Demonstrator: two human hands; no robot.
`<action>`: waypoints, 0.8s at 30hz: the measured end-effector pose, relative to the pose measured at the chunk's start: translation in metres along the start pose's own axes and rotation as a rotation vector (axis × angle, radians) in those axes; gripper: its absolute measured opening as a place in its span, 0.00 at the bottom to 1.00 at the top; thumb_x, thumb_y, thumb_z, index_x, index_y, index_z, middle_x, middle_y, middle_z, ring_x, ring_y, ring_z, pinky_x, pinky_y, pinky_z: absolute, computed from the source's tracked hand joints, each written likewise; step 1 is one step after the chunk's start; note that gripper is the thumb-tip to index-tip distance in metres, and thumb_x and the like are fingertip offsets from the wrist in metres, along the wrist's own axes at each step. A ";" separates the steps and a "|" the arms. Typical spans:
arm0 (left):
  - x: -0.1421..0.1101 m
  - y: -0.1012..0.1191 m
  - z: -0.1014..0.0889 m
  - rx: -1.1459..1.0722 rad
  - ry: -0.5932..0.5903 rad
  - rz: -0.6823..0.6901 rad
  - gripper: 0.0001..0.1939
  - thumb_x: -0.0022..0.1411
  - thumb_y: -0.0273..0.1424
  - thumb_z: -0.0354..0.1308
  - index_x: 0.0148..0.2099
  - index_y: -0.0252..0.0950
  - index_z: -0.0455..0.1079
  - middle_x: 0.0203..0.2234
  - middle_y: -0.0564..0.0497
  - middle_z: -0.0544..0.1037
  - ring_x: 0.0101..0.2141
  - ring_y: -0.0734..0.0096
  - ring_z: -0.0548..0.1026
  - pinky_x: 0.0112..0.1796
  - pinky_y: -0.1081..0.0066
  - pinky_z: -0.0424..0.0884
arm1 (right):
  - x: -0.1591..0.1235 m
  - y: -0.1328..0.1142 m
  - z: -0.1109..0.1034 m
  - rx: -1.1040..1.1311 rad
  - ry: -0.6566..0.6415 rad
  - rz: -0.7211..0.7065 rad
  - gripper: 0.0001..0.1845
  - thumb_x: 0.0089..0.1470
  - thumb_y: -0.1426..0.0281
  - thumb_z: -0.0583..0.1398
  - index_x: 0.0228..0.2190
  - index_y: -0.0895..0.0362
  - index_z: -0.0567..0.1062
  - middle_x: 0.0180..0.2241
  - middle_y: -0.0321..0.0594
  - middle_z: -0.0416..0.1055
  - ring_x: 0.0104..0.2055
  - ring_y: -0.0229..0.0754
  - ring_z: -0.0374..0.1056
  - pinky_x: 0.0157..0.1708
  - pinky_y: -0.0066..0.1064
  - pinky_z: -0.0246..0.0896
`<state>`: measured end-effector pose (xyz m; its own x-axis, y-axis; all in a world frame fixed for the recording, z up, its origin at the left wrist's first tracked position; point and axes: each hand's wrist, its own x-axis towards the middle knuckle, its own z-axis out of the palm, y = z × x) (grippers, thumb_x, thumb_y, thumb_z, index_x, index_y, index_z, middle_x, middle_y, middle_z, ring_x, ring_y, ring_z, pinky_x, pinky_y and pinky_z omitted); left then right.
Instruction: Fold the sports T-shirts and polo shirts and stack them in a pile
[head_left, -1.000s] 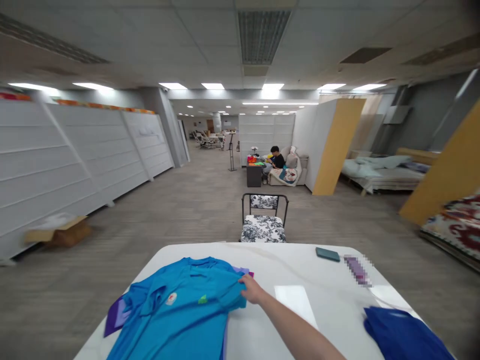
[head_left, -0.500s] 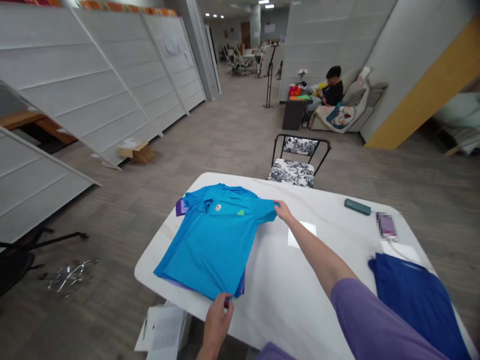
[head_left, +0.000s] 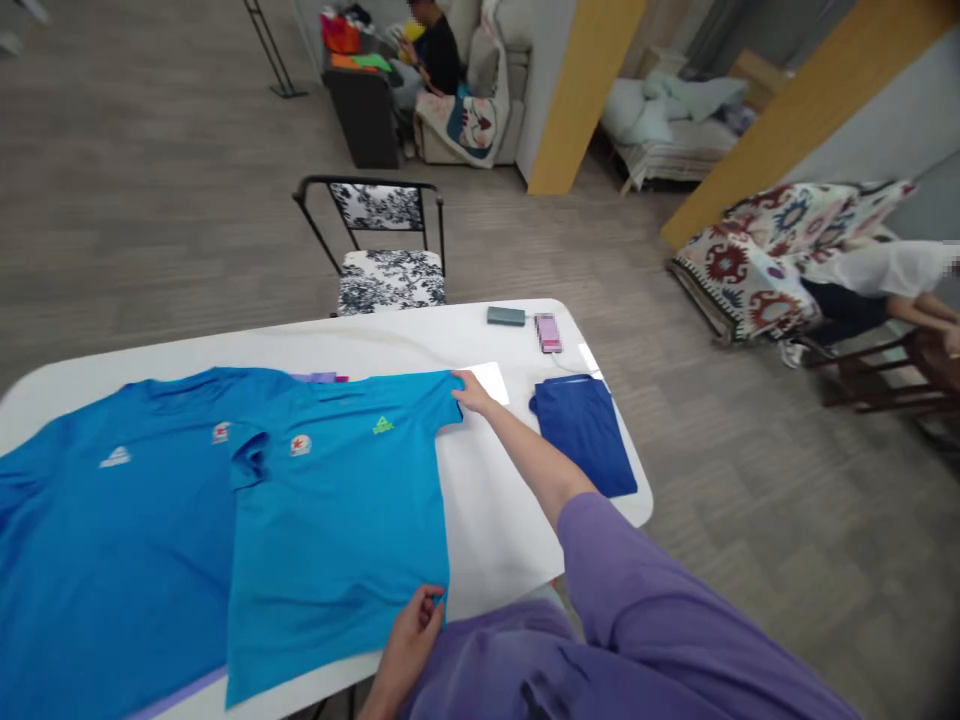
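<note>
A light blue T-shirt with a green logo and a small badge lies spread over the table. My right hand grips the end of its right-side sleeve. Near the bottom corner of the same shirt, my left hand pinches the hem by the table's front edge. Partly under it on the left is a darker blue T-shirt with a white logo. A bit of purple cloth peeks out behind the shirts.
On the white table rest a folded dark blue garment, a phone and a grey-green case. A patterned chair stands behind the table. Two people sit farther off, one on a sofa.
The light blue shirt has shifted right, held by both hands, uncovering the darker blue shirt beneath. My view has swung to the right.
</note>
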<state>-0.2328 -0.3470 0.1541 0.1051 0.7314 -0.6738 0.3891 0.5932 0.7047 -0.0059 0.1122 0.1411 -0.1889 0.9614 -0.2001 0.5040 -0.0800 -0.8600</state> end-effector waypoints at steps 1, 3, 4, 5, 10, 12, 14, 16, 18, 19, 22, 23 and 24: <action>0.015 0.009 0.024 0.005 -0.034 0.006 0.27 0.63 0.58 0.55 0.49 0.44 0.77 0.29 0.52 0.73 0.31 0.59 0.74 0.36 0.61 0.73 | 0.002 0.024 -0.022 -0.002 -0.006 -0.012 0.38 0.50 0.74 0.63 0.63 0.60 0.76 0.64 0.48 0.72 0.65 0.51 0.66 0.73 0.50 0.59; 0.044 0.031 0.074 0.002 -0.091 0.013 0.26 0.64 0.57 0.56 0.50 0.44 0.77 0.29 0.52 0.72 0.31 0.59 0.74 0.37 0.61 0.72 | 0.007 0.068 -0.065 -0.008 -0.020 -0.030 0.37 0.50 0.74 0.62 0.63 0.60 0.76 0.63 0.48 0.73 0.65 0.51 0.66 0.74 0.51 0.58; 0.058 0.043 0.099 -0.005 -0.115 0.010 0.26 0.64 0.56 0.56 0.50 0.43 0.77 0.29 0.53 0.71 0.31 0.61 0.73 0.36 0.62 0.71 | 0.011 0.087 -0.085 -0.013 -0.025 -0.034 0.37 0.51 0.75 0.62 0.63 0.61 0.76 0.63 0.48 0.73 0.65 0.51 0.66 0.74 0.51 0.58; 0.073 0.055 0.124 -0.010 -0.139 0.004 0.26 0.65 0.56 0.56 0.51 0.42 0.76 0.29 0.53 0.71 0.31 0.62 0.73 0.36 0.63 0.71 | 0.017 0.105 -0.104 -0.020 -0.029 -0.035 0.36 0.51 0.75 0.61 0.63 0.61 0.76 0.63 0.48 0.73 0.65 0.51 0.65 0.74 0.51 0.58; 0.131 0.115 0.227 0.039 -0.253 -0.009 0.29 0.67 0.56 0.56 0.54 0.38 0.76 0.30 0.52 0.75 0.30 0.65 0.74 0.36 0.66 0.70 | 0.046 0.169 -0.186 -0.077 -0.008 -0.006 0.36 0.52 0.79 0.58 0.64 0.64 0.75 0.65 0.51 0.70 0.68 0.51 0.63 0.76 0.50 0.54; 0.145 0.135 0.246 0.112 -0.298 -0.003 0.29 0.69 0.55 0.57 0.57 0.38 0.76 0.34 0.49 0.79 0.32 0.63 0.77 0.39 0.64 0.74 | 0.048 0.182 -0.206 -0.110 0.023 0.010 0.37 0.54 0.79 0.58 0.66 0.63 0.74 0.69 0.52 0.65 0.70 0.53 0.60 0.77 0.53 0.51; 0.158 0.151 0.246 0.194 -0.247 0.039 0.29 0.71 0.55 0.57 0.60 0.39 0.76 0.40 0.46 0.82 0.39 0.60 0.80 0.46 0.60 0.77 | 0.042 0.188 -0.216 -0.143 0.054 0.018 0.36 0.57 0.77 0.59 0.67 0.60 0.74 0.74 0.51 0.60 0.73 0.57 0.56 0.77 0.58 0.48; 0.174 0.162 0.231 0.265 -0.067 0.109 0.28 0.74 0.53 0.55 0.64 0.40 0.75 0.49 0.43 0.83 0.49 0.55 0.81 0.56 0.55 0.77 | 0.031 0.191 -0.216 -0.224 0.062 -0.009 0.33 0.62 0.74 0.61 0.68 0.55 0.74 0.76 0.49 0.58 0.74 0.60 0.54 0.76 0.59 0.49; 0.195 0.167 0.203 0.346 0.176 0.164 0.29 0.75 0.52 0.54 0.67 0.40 0.73 0.58 0.40 0.80 0.59 0.50 0.78 0.64 0.49 0.73 | 0.021 0.193 -0.208 -0.345 0.041 -0.087 0.31 0.67 0.68 0.61 0.69 0.50 0.73 0.76 0.44 0.60 0.74 0.58 0.55 0.75 0.56 0.52; 0.208 0.166 0.187 0.399 0.290 0.184 0.30 0.76 0.51 0.53 0.69 0.39 0.71 0.62 0.39 0.78 0.63 0.48 0.75 0.66 0.46 0.71 | 0.018 0.195 -0.202 -0.405 0.029 -0.131 0.30 0.69 0.66 0.60 0.70 0.48 0.72 0.76 0.42 0.61 0.74 0.57 0.55 0.75 0.55 0.52; 0.248 0.156 0.144 0.593 0.554 0.197 0.35 0.77 0.50 0.52 0.76 0.37 0.64 0.72 0.35 0.69 0.72 0.43 0.66 0.72 0.42 0.63 | 0.018 0.205 -0.181 -0.509 0.026 -0.199 0.31 0.74 0.59 0.58 0.73 0.45 0.67 0.78 0.37 0.59 0.77 0.53 0.53 0.77 0.53 0.49; 0.260 0.150 0.134 0.654 0.613 0.176 0.36 0.77 0.50 0.50 0.78 0.36 0.61 0.75 0.35 0.65 0.74 0.42 0.63 0.73 0.41 0.61 | 0.021 0.210 -0.174 -0.528 0.036 -0.196 0.31 0.75 0.57 0.56 0.74 0.44 0.66 0.79 0.37 0.57 0.79 0.53 0.52 0.78 0.53 0.47; 0.269 0.142 0.126 0.706 0.662 0.138 0.37 0.78 0.50 0.49 0.80 0.37 0.58 0.78 0.35 0.60 0.76 0.42 0.59 0.73 0.40 0.59 | 0.024 0.216 -0.168 -0.544 0.046 -0.189 0.32 0.76 0.56 0.55 0.75 0.45 0.64 0.79 0.37 0.55 0.80 0.52 0.50 0.79 0.53 0.45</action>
<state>-0.0338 -0.1078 0.0450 -0.2605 0.9481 -0.1825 0.8931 0.3085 0.3275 0.2402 0.1621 0.0299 -0.2871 0.9573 -0.0349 0.8280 0.2297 -0.5116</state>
